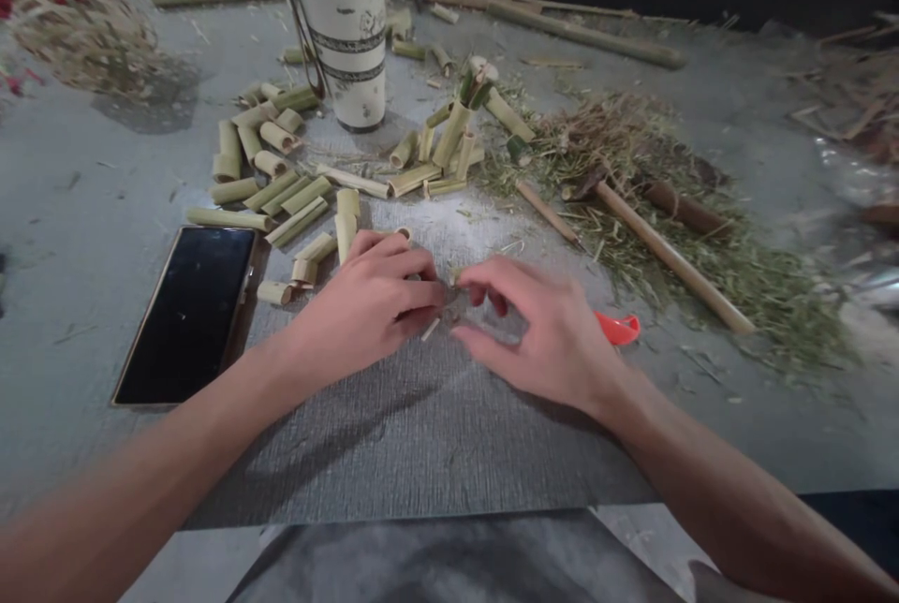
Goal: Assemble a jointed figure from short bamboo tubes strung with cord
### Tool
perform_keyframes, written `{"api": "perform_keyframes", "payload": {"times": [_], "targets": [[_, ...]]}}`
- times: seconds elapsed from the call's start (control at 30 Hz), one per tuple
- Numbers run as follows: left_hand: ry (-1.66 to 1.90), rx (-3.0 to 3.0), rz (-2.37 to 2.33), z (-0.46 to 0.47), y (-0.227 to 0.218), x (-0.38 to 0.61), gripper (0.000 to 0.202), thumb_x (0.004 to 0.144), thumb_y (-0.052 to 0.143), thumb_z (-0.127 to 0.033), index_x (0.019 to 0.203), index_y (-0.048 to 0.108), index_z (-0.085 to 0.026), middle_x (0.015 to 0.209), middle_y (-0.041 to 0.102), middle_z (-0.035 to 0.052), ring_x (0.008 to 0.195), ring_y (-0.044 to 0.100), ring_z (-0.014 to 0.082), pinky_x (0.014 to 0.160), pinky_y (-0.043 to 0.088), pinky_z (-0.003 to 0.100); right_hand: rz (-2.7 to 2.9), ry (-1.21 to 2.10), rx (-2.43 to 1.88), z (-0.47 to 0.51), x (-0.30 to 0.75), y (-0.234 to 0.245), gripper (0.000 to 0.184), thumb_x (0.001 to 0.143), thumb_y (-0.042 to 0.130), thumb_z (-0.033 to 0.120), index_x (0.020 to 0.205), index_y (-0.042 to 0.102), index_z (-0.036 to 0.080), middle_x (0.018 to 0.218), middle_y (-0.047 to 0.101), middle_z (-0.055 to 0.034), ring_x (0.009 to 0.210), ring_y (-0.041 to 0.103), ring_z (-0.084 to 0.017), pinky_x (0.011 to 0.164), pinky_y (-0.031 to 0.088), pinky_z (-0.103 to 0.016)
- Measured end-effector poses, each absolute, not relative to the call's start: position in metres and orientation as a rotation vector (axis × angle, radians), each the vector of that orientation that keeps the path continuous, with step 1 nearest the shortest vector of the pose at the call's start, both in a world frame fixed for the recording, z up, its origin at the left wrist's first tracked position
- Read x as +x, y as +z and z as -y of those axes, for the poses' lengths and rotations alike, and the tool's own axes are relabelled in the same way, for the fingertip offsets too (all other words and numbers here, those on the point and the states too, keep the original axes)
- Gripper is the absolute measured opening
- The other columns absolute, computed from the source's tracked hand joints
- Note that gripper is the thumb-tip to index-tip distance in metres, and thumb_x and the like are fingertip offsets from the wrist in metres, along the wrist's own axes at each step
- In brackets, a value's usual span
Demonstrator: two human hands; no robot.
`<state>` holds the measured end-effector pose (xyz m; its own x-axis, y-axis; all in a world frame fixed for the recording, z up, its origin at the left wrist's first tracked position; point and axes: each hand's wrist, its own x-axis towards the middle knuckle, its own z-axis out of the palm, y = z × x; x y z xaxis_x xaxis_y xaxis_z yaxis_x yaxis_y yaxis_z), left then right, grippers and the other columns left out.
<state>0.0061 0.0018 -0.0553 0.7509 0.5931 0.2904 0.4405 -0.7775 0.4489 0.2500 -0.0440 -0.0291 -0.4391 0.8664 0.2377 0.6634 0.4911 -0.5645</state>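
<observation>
My left hand [393, 294] rests on the grey table with its fingers curled inward; whatever they hold, if anything, is hidden. Just behind its knuckles the end of a bamboo tube [405, 234] peeks out, and an upright-looking bamboo piece [346, 221] lies beside it. Facing it, my right hand [540, 331] has thumb and fingers apart, with a tiny greenish bit [455, 275] at its index fingertip. A thin pale sliver [431, 330] lies between the hands. Beside my right wrist, a red-orange object [621, 329] is partly covered.
Cut bamboo pieces [299, 196] spread behind my left hand. A phone [189, 313] lies left, a patterned paper cup [351, 32] stands at the back. On the right, a wooden-handled tool [674, 257] and a thin stick [548, 212] lie by green shavings [787, 303].
</observation>
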Motion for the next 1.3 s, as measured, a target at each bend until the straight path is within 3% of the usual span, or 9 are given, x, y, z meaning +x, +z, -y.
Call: {"api": "perform_keyframes", "payload": {"times": [0.13, 0.3, 0.47, 0.57, 0.63, 0.73, 0.87, 1.1, 1.3], "targets": [[0.616, 2.586, -0.785, -0.002, -0.053, 0.006, 0.024, 0.108, 0.061, -0.013, 0.093, 0.078, -0.021, 0.101, 0.074, 0.0044, 0.097, 0.059, 0.0247, 0.093, 0.039, 0.045, 2.246, 0.575, -1.252, 0.048, 0.239, -0.036, 0.012, 0.096, 0.064, 0.010, 0.099, 0.066, 0.022, 0.089, 0.072, 0.0016, 0.073, 0.062, -0.013, 0.069, 0.045, -0.028], [0.596, 2.603, -0.811, -0.002, -0.054, 0.007, 0.024, 0.108, 0.062, -0.018, 0.090, 0.077, -0.022, 0.101, 0.076, 0.0044, 0.095, 0.059, 0.0244, 0.090, 0.038, 0.044, 2.125, 0.590, -1.150, 0.039, 0.251, -0.032, 0.019, 0.084, 0.060, 0.003, 0.082, 0.060, 0.022, 0.074, 0.060, 0.0054, 0.063, 0.052, -0.010, 0.062, 0.041, -0.026], [0.614, 2.612, -0.833, -0.002, -0.054, 0.008, 0.021, 0.108, 0.065, -0.021, 0.092, 0.078, -0.023, 0.100, 0.076, 0.0041, 0.095, 0.060, 0.0247, 0.090, 0.037, 0.043, 2.078, 0.650, -1.194, 0.037, 0.253, -0.031, 0.014, 0.094, 0.060, 0.008, 0.095, 0.067, 0.020, 0.079, 0.067, 0.0039, 0.064, 0.057, -0.010, 0.061, 0.043, -0.025], [0.589, 2.619, -0.805, -0.002, -0.053, 0.007, 0.023, 0.110, 0.061, -0.019, 0.093, 0.076, -0.022, 0.099, 0.074, 0.0046, 0.094, 0.059, 0.0245, 0.089, 0.039, 0.043, 2.175, 0.734, -1.155, 0.041, 0.245, -0.036, 0.009, 0.094, 0.072, 0.015, 0.101, 0.068, 0.020, 0.087, 0.071, 0.0028, 0.071, 0.060, -0.010, 0.066, 0.045, -0.024], [0.599, 2.615, -0.797, -0.002, -0.053, 0.006, 0.024, 0.109, 0.061, -0.017, 0.089, 0.074, -0.021, 0.098, 0.073, 0.0046, 0.093, 0.058, 0.0241, 0.090, 0.039, 0.043, 2.196, 0.740, -1.143, 0.043, 0.241, -0.039, 0.011, 0.091, 0.073, 0.012, 0.095, 0.067, 0.020, 0.084, 0.069, 0.0042, 0.070, 0.058, -0.009, 0.067, 0.044, -0.024], [0.635, 2.603, -0.794, -0.002, -0.055, 0.007, 0.024, 0.107, 0.063, -0.014, 0.086, 0.073, -0.021, 0.099, 0.074, 0.0036, 0.093, 0.057, 0.0234, 0.091, 0.038, 0.044, 2.137, 0.716, -1.132, 0.044, 0.240, -0.039, 0.018, 0.087, 0.062, 0.002, 0.085, 0.063, 0.020, 0.076, 0.063, 0.0058, 0.066, 0.054, -0.008, 0.065, 0.043, -0.024], [0.640, 2.597, -0.783, -0.001, -0.056, 0.008, 0.024, 0.108, 0.063, -0.015, 0.088, 0.075, -0.022, 0.099, 0.075, 0.0025, 0.093, 0.057, 0.0228, 0.090, 0.037, 0.043, 2.036, 0.790, -1.176, 0.042, 0.244, -0.037, 0.020, 0.078, 0.060, 0.001, 0.081, 0.061, 0.021, 0.069, 0.058, 0.0075, 0.061, 0.050, -0.008, 0.059, 0.041, -0.023], [0.620, 2.593, -0.817, 0.001, -0.050, 0.009, 0.024, 0.106, 0.061, -0.016, 0.087, 0.075, -0.021, 0.096, 0.075, 0.0032, 0.091, 0.059, 0.0224, 0.092, 0.039, 0.045, 1.928, 0.891, -1.234, 0.043, 0.245, -0.041, 0.014, 0.093, 0.065, 0.010, 0.100, 0.065, 0.022, 0.089, 0.071, 0.0022, 0.078, 0.069, -0.013, 0.069, 0.054, -0.025], [0.663, 2.509, -0.870, 0.006, -0.037, 0.011, 0.015, 0.102, 0.066, -0.020, 0.088, 0.073, -0.021, 0.098, 0.075, 0.0038, 0.091, 0.066, 0.0219, 0.094, 0.042, 0.046, 1.883, 1.047, -1.180, 0.042, 0.242, -0.040, 0.014, 0.099, 0.061, 0.010, 0.101, 0.068, 0.021, 0.090, 0.073, 0.0021, 0.077, 0.071, -0.012, 0.066, 0.054, -0.023]]}}
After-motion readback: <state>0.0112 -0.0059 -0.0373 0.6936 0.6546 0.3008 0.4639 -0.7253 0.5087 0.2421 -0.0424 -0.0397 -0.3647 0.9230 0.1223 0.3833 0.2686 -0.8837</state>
